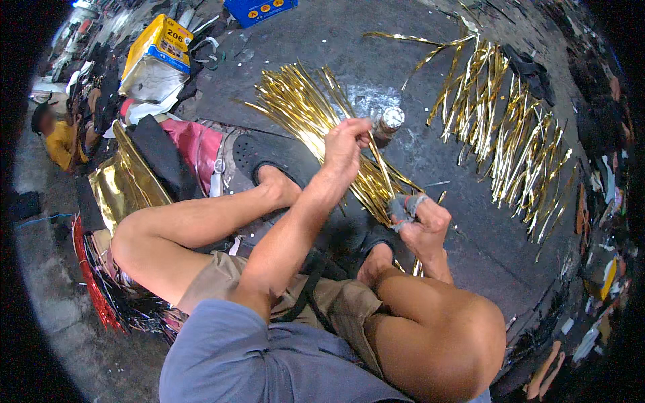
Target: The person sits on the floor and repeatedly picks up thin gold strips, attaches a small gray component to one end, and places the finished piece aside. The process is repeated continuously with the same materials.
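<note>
My left hand (345,149) is closed in a pinch on a few thin gold foil strips (384,169), which slant down to my right hand. Grey wrapping covers fingers of my right hand (424,223), which is closed on the lower ends of those strips. Beneath my left hand a thick bundle of shiny gold strips (289,101) fans out over the dark floor, its narrow end near my right fingers. Just right of my left hand stands a small jar (388,122) with a whitish top.
More gold fringe (500,127) spreads across the floor at the right. A yellow and blue box (158,50), a gold foil sheet (124,178) and pink material (189,149) lie left. Red strips (95,282) sit beside my left knee. Another person (60,138) is at the far left.
</note>
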{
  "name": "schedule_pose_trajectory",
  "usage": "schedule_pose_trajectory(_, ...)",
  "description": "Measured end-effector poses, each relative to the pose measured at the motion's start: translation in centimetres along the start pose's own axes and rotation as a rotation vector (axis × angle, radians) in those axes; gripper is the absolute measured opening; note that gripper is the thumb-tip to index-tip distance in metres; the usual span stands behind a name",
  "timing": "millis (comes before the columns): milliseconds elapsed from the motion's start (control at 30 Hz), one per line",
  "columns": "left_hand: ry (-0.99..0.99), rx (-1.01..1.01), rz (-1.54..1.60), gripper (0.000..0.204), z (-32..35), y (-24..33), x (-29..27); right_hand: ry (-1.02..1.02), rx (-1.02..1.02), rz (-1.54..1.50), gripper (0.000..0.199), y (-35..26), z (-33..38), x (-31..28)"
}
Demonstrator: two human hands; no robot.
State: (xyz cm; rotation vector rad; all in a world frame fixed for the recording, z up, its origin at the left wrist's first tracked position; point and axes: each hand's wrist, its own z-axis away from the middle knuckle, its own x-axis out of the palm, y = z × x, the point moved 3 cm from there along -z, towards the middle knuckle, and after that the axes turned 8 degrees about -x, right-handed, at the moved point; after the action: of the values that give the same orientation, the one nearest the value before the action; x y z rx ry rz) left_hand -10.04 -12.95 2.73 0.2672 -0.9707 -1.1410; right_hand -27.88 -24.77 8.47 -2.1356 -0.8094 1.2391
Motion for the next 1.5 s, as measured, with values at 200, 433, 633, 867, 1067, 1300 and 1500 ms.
schedule_pose_trajectory(200, 0.005, 0.088, 0.121, 0.004, -5.3, 4.9, -4.0, -0.048, -0.048, 0.017, 0.024, -0.3, 2.8, -1.3)
schedule_pose_trajectory(433, 0.114, 0.179, 0.349, 0.008, -11.1, 12.4, -10.2, -0.167, -0.075, -0.005, 0.024, -0.9, 6.3, -5.2)
schedule_pose_trajectory(633, -0.243, 0.139, 0.402, 0.013, -12.5, 14.8, -11.3, -0.099, -0.047, 0.007, 0.025, -0.8, 8.8, -6.3)
schedule_pose_trajectory(867, 0.143, 0.183, 0.010, 0.021, -14.4, 16.3, -14.8, -0.284, -0.041, 0.078, 0.033, 1.9, 12.4, -5.4)
schedule_pose_trajectory(1067, 0.228, 0.126, -0.011, 0.035, -19.6, 15.0, -18.7, -0.314, 0.132, 0.083, 0.025, 5.2, 12.5, -3.3)
schedule_pose_trajectory(1300, 1.028, 0.806, -1.153, 0.061, -16.3, 16.0, -18.0, 0.404, 0.805, 0.095, 0.018, 20.3, 8.5, -6.5)
schedule_pose_trajectory(1500, 0.027, 1.109, -1.161, 0.024, -5.1, 3.7, -0.9, 0.954, 0.678, 0.186, 0.038, 29.3, 8.2, -13.5)
